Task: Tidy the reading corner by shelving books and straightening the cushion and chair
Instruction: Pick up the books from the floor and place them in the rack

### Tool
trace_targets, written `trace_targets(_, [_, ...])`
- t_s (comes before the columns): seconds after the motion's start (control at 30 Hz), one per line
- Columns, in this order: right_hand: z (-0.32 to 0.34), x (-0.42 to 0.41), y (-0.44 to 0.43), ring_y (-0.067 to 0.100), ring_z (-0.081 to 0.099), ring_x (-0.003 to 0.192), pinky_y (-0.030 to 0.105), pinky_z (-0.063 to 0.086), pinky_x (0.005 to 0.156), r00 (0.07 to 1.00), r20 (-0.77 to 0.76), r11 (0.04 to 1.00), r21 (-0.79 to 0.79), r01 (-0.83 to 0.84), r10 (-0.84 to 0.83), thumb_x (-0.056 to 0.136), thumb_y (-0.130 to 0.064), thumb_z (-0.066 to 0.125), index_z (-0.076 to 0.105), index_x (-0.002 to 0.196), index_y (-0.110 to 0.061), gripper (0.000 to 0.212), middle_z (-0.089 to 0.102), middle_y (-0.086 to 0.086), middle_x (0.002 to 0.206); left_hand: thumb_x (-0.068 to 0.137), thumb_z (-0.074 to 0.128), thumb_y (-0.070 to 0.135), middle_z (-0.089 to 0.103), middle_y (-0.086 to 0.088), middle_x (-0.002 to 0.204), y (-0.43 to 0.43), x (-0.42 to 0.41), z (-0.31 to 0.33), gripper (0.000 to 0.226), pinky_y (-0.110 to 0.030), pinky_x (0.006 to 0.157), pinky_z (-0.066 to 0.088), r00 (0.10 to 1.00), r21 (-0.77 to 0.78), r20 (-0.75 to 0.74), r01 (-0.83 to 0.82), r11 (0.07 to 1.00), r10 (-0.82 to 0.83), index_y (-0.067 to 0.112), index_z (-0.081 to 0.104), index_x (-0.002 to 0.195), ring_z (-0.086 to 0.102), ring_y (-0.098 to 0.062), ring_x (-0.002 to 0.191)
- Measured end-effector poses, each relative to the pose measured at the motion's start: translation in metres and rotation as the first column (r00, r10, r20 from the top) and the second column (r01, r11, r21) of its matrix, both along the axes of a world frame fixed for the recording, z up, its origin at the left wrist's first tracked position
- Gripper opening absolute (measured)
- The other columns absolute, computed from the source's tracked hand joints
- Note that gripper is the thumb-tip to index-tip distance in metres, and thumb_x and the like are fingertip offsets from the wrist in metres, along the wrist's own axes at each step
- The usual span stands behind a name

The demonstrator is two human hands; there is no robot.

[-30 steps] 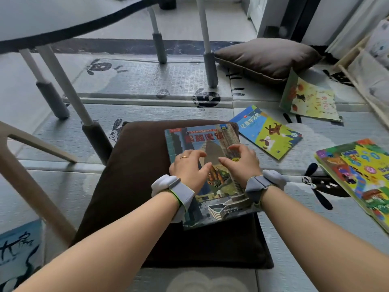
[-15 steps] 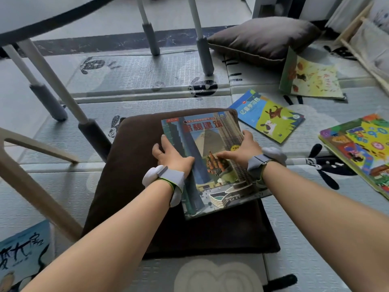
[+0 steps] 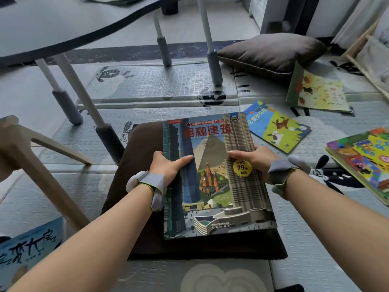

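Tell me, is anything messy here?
Yes. Four books lie scattered on the mat: a dog book, a yellow book by the grey cushion, a colourful book at right, a blue book bottom left. Left hand and right hand grip a fifth book.

Soft, even daylight is filling the room, and the pale bare floor (image 3: 185, 28) at the far side is looking brightest. A faint sheen is lying on the glossy architecture picture book (image 3: 214, 175). Shadows are falling weak and soft-edged. The white table legs with grey sleeves (image 3: 214, 68) are leaning and bowing outward under the wide lens. The plump grey-brown cushion (image 3: 271, 51) at far right is looking slightly soft.
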State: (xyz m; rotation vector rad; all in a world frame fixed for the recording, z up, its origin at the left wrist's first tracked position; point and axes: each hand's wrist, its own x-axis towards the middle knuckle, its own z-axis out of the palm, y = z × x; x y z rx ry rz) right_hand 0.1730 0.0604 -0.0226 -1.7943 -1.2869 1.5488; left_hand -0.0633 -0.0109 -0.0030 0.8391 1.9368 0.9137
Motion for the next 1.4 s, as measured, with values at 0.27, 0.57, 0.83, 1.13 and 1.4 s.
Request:
trace_targets(0.27, [0.063, -0.012, -0.007, 0.033, 0.070, 0.093, 0.047, 0.056, 0.085, 0.963, -0.265, 0.999, 0.039, -0.027, 0.036, 0.065, -0.023, 0.084, 0.053, 0.122, -0.006, 0.067, 0.070, 0.017, 0.107, 0.053, 0.087, 0.044, 0.068, -0.009, 0.104, 0.002, -0.026, 0.033, 0.075, -0.045, 0.079, 0.058, 0.987, 0.105, 0.152, 0.038, 0.994, -0.054, 0.013, 0.052, 0.112, 0.068, -0.027, 0.091])
trace_targets(0.57, [0.125, 0.030, -0.009, 0.031, 0.070, 0.091, 0.042, 0.058, 0.078, 0.965, -0.259, 0.992, 0.102, 0.076, -0.047, 0.078, -0.011, 0.073, 0.056, 0.116, -0.004, 0.042, 0.070, 0.016, 0.106, 0.072, 0.078, 0.026, 0.073, -0.006, 0.084, 0.033, 0.009, 0.091, 0.030, -0.033, 0.060, 0.056, 0.935, 0.168, 0.256, 0.205, 0.964, -0.244, 0.015, 0.064, 0.096, 0.070, -0.023, 0.077])
trace_targets(0.83, [0.171, 0.100, -0.011, 0.031, 0.070, 0.092, 0.045, 0.057, 0.086, 0.947, -0.243, 0.958, 0.144, 0.249, -0.210, 0.075, -0.016, 0.077, 0.056, 0.117, -0.005, 0.049, 0.071, 0.014, 0.106, 0.059, 0.085, 0.038, 0.073, -0.012, 0.100, 0.082, 0.076, 0.152, 0.054, -0.049, 0.081, 0.057, 0.861, 0.130, 0.245, 0.426, 0.895, -0.445, 0.015, 0.066, 0.104, 0.069, -0.031, 0.093])
trace_targets(1.13, [0.262, 0.246, -0.006, 0.032, 0.069, 0.095, 0.043, 0.056, 0.086, 0.945, -0.220, 0.915, 0.272, 0.298, -0.243, 0.074, -0.011, 0.078, 0.056, 0.119, -0.003, 0.051, 0.069, 0.015, 0.109, 0.068, 0.081, 0.032, 0.073, -0.011, 0.100, 0.102, 0.227, 0.230, 0.036, -0.041, 0.080, 0.056, 0.817, 0.203, 0.259, 0.475, 0.856, -0.515, 0.018, 0.066, 0.098, 0.069, -0.029, 0.090])
trace_targets(1.4, [0.326, 0.342, -0.016, 0.034, 0.068, 0.098, 0.051, 0.054, 0.091, 0.913, -0.261, 0.856, 0.340, 0.391, -0.314, 0.072, -0.011, 0.079, 0.055, 0.119, -0.008, 0.053, 0.069, 0.013, 0.112, 0.074, 0.077, 0.025, 0.071, -0.010, 0.104, 0.111, 0.333, 0.305, 0.041, -0.039, 0.076, 0.055, 0.755, 0.268, 0.282, 0.531, 0.804, -0.592, 0.015, 0.062, 0.111, 0.067, -0.029, 0.096])
